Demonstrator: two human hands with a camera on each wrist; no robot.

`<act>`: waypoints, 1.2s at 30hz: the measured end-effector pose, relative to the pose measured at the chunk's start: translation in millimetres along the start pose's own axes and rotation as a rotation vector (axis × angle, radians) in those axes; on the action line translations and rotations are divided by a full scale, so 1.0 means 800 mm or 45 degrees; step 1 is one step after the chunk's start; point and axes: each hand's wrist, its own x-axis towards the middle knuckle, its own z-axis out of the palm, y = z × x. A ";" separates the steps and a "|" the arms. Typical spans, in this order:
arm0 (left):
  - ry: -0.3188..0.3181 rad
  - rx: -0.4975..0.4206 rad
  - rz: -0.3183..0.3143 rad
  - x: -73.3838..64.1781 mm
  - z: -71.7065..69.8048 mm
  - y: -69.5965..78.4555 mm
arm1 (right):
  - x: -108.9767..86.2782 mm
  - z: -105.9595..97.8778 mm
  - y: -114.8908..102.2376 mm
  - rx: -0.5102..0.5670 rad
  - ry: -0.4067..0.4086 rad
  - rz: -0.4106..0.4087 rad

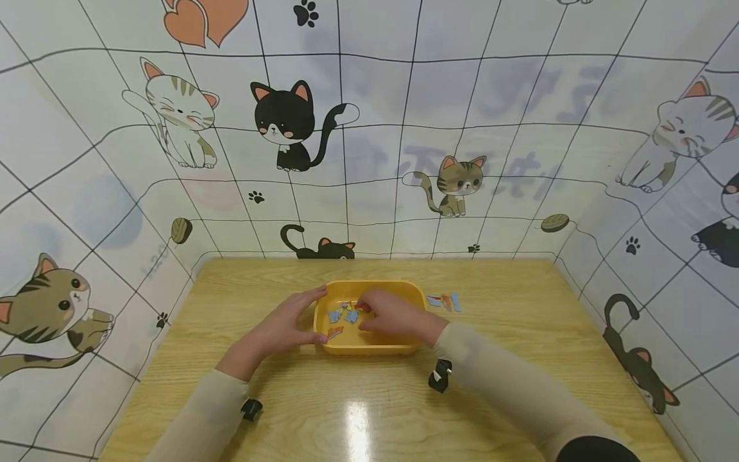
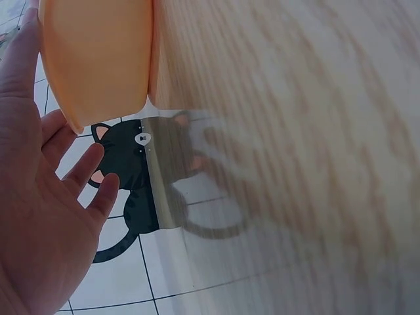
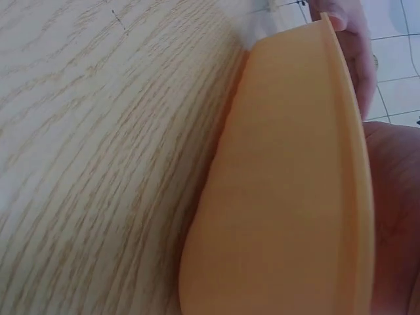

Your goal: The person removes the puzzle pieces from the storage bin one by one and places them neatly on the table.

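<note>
Inside the yellow tray [image 1: 369,350], several small printed pieces are lying toward the left end, and the right hand [image 1: 395,316] is leaning over the right end with its fingertips pointing left among them. A red piece [image 1: 362,308] is sitting right at those fingertips, on the far side of the group, so the right hand is being the nearer one to it. Two blue pieces [image 1: 351,316] are lying just left of the same fingertips, between the two hands, while an orange piece [image 1: 335,332] is resting in the near-left corner, closer to the left thumb. The tray's long axis is running left to right, roughly in line with that leftward reach; the red piece's own axis is being hidden by the fingers. The right grip is curling, but whether it is pinching the red piece or only touching it, I cannot tell; in the right wrist view the tray wall is blocking the fingertips. The left hand [image 1: 288,321] is spreading wide, thumb and fingers touching the tray's left end without closing round anything. Outside the tray, three more pieces [image 1: 446,302] are lying on the tabletop [image 1: 491,359], just beyond its right end.
</note>
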 end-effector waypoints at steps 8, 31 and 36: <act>0.002 0.012 0.020 0.001 -0.001 0.000 | 0.014 0.011 0.005 -0.069 0.008 0.032; 0.005 0.019 0.040 0.001 -0.001 -0.001 | 0.036 0.037 0.016 -0.059 0.096 0.036; 0.012 0.024 0.050 0.001 0.000 -0.002 | 0.032 0.035 0.005 -0.078 0.122 0.072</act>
